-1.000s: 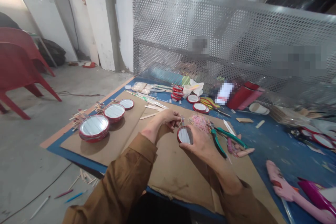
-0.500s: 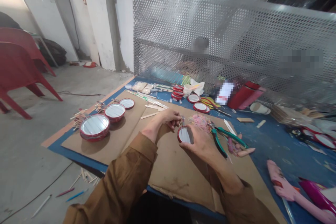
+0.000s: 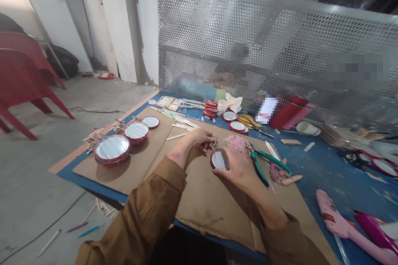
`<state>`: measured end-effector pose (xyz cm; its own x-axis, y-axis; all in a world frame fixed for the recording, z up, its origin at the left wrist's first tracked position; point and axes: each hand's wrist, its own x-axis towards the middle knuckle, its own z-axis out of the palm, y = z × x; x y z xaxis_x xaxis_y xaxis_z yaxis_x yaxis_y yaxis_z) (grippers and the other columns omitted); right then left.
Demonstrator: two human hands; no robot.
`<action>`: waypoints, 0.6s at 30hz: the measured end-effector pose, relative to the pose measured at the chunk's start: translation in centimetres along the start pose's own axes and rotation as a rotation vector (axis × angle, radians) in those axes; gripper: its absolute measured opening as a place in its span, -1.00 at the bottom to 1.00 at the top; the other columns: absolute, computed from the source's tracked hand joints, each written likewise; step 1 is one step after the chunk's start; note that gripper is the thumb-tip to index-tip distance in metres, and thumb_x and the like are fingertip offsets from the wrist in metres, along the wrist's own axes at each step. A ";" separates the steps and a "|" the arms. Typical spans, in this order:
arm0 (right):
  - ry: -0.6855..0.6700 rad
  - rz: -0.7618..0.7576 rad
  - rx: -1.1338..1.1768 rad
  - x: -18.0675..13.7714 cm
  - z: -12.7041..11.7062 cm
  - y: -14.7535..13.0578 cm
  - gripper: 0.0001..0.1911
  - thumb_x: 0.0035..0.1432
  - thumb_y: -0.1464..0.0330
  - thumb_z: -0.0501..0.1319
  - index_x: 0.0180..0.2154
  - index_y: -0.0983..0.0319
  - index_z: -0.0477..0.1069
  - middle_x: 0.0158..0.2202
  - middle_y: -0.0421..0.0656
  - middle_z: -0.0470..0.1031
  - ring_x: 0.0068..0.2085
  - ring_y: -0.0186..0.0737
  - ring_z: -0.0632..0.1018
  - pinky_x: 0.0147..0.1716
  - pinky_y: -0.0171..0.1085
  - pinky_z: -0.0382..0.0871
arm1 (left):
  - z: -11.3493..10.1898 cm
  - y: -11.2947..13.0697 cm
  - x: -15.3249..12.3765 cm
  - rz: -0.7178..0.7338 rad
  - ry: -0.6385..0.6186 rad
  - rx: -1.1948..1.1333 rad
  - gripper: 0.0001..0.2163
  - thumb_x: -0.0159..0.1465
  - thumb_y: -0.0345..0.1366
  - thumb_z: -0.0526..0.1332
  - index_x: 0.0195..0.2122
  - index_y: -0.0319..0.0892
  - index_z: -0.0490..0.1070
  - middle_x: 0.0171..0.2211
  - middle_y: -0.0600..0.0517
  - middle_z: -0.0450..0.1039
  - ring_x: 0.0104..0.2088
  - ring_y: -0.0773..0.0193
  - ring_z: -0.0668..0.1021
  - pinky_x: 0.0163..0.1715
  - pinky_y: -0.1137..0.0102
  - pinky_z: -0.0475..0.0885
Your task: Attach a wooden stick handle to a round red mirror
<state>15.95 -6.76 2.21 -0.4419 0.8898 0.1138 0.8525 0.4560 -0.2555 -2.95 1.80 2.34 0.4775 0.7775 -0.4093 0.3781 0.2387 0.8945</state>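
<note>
Hiding the right rim of a small red-edged disc, the right hand grips it over the cardboard; the left hand, bent at the wrist, curls beside the disc's narrow neck, though whether it pinches anything I cannot tell.

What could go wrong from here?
1. The green-handled pliers lie close beside the right hand; a sideways move might knock them.
2. The loose pink tangle sits just beyond that hand's fingers; strands could catch on the red-rimmed disc it grips.
3. The large red-rimmed stack has sticks jutting toward the table's left edge; a bump might topple it.
</note>
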 end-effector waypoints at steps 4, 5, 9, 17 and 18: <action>-0.017 0.009 -0.009 0.0 0.0 0.0 -0.41 0.02 0.21 0.39 0.07 0.27 0.37 0.03 0.07 0.49 0.06 0.09 0.49 0.00 -0.05 0.32 | 0.1 0.0 -0.1 0.014 0.019 -0.005 -0.79 0.38 -0.35 0.15 -0.43 -0.25 0.35 -0.67 0.17 0.33 -0.71 0.48 0.37 -0.56 0.51 0.49; -0.018 0.009 -0.010 0.0 -0.1 0.0 -0.41 0.03 0.21 0.39 0.07 0.27 0.37 0.03 0.08 0.49 0.06 0.10 0.49 0.00 -0.05 0.32 | 0.1 0.0 -0.1 0.019 0.026 -0.010 -0.79 0.38 -0.34 0.16 -0.42 -0.25 0.35 -0.67 0.17 0.34 -0.71 0.49 0.37 -0.56 0.51 0.49; -0.015 0.017 -0.019 0.0 -0.1 -0.2 -0.42 0.02 0.22 0.39 0.07 0.28 0.38 0.05 0.08 0.49 0.07 0.11 0.49 0.02 -0.04 0.32 | 0.1 0.0 0.0 0.019 0.019 -0.024 -0.78 0.35 -0.28 0.23 -0.42 -0.25 0.35 -0.65 0.17 0.36 -0.71 0.51 0.37 -0.58 0.54 0.47; -0.011 0.001 -0.028 0.1 0.1 0.0 -0.42 0.03 0.22 0.38 0.06 0.29 0.38 0.05 0.08 0.49 0.06 0.11 0.49 0.02 -0.04 0.32 | 0.1 -0.1 0.0 0.021 0.007 -0.028 -0.79 0.40 -0.39 0.11 -0.41 -0.25 0.34 -0.68 0.16 0.34 -0.72 0.47 0.39 -0.58 0.52 0.48; -0.004 -0.004 -0.026 0.1 0.2 0.1 -0.42 0.03 0.22 0.38 0.07 0.29 0.38 0.05 0.09 0.49 0.06 0.11 0.49 0.02 -0.03 0.32 | 0.0 -0.1 0.0 0.018 0.001 -0.031 -0.79 0.40 -0.37 0.12 -0.41 -0.25 0.34 -0.67 0.16 0.35 -0.73 0.48 0.38 -0.59 0.52 0.47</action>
<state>15.92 -6.68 2.03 -0.4467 0.8878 0.1108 0.8576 0.4602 -0.2296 -2.93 1.78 2.23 0.4827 0.7825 -0.3932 0.3452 0.2426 0.9066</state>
